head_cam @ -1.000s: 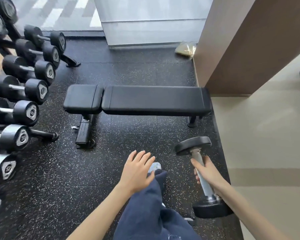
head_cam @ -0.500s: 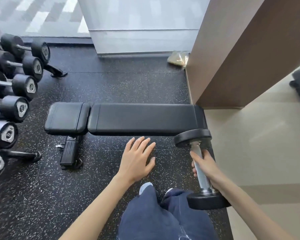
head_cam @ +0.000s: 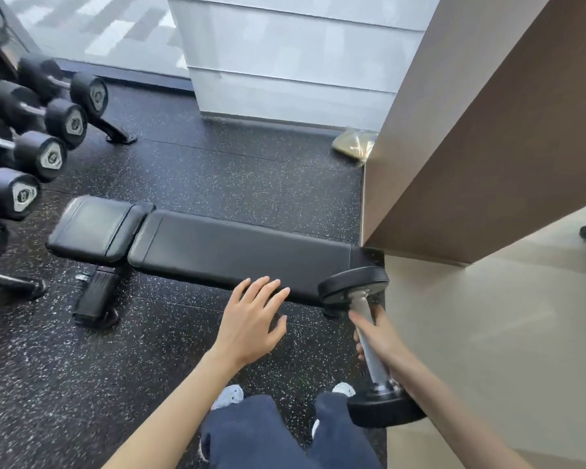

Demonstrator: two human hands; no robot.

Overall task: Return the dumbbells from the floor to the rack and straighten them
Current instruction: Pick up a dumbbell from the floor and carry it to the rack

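dumbbell (head_cam: 369, 336) gripped in right hand (head_cam: 379, 336), left hand (head_cam: 251, 323) empty

The person wears dark navy trousers (head_cam: 251, 434) of soft, loose fabric that folds into creases over both legs. Pale, whitish shoes (head_cam: 229, 396) show just past the trouser hems. Both forearms (head_cam: 170, 411) are bare down to the left hand (head_cam: 251, 319) and right hand (head_cam: 378, 336).

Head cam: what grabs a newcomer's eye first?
The right hand gripping a black dumbbell by its metal handle, lower right, one head up and one down. Next, the left hand, open with fingers spread, in the centre just in front of the long black bench. A row of racked dumbbells lines the left edge.
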